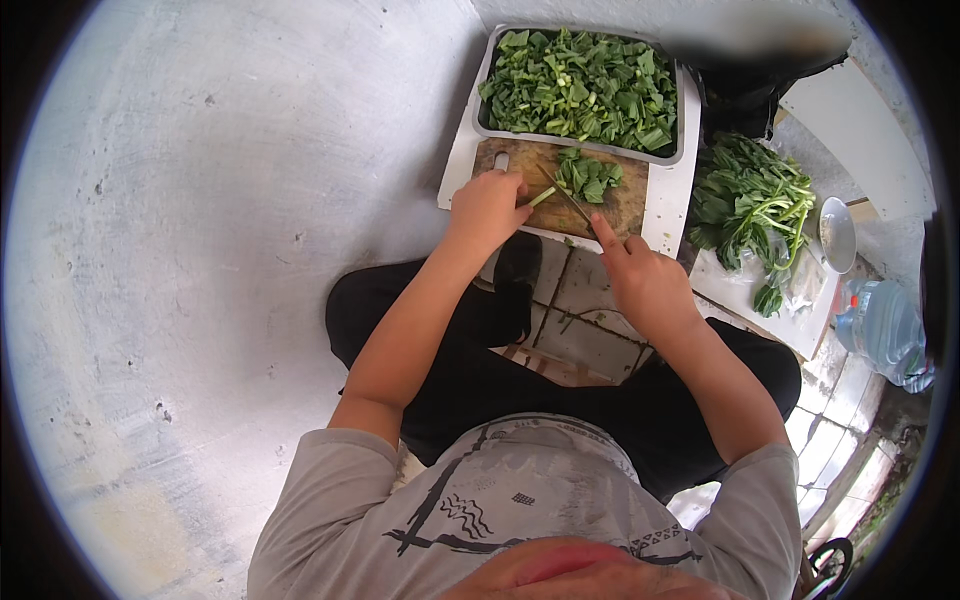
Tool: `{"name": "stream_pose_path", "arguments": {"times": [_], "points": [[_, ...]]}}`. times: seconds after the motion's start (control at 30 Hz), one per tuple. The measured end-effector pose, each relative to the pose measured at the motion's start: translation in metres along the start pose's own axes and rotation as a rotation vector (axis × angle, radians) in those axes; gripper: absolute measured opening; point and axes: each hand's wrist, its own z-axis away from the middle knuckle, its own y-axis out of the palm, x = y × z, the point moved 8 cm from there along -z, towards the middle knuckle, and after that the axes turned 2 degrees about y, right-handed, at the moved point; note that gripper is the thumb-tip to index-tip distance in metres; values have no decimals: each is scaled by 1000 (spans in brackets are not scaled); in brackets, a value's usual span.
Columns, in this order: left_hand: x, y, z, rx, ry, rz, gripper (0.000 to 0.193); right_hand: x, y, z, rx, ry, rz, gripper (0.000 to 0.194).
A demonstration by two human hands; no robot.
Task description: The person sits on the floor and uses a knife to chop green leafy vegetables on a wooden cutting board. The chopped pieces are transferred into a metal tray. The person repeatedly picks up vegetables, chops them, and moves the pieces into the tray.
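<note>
My left hand (487, 206) grips a pale green vegetable stalk (543, 196) on a worn wooden cutting board (510, 225). In my right hand (643, 281) is a knife (571, 196), its blade slanting across the board with my index finger stretched along its spine. The blade lies close to the stalk's end; whether it touches cannot be made out. Beyond the knife sits a small heap of cut leafy greens (589, 176). A grey-rimmed tray (577, 141) full of chopped greens (581, 90) stands just behind the board.
Board and tray rest on a white surface (671, 199). To the right lie a bunch of uncut leafy greens (750, 199), a white bowl (837, 235) and a large clear blue water bottle (885, 326). A concrete wall (225, 225) fills the left side. Tiled floor (585, 315) shows between my knees.
</note>
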Motion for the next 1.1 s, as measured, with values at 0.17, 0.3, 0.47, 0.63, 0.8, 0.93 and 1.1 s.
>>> {"name": "stream_pose_path", "arguments": {"times": [0.17, 0.3, 0.47, 0.63, 0.8, 0.93, 1.1], "points": [[5, 10, -2, 134, -80, -4, 11, 3, 34, -18, 81, -3, -6, 86], [8, 6, -2, 181, -112, -8, 12, 0, 34, -35, 14, -6, 8, 83], [-2, -4, -6, -4, -44, 40, 15, -10, 13, -19, 31, 69, 0, 80], [1, -3, -3, -10, -31, -68, 18, -4, -8, -6, -65, -20, -30, 80], [9, 5, -5, 104, -89, -1, 18, 6, 25, -18, 41, -34, 31, 80], [15, 7, -7, 175, -125, -7, 18, 10, 35, -40, 1, -27, 22, 84], [8, -1, -7, 73, -65, 28, 17, -5, 19, -27, 82, 60, 18, 80]]}}
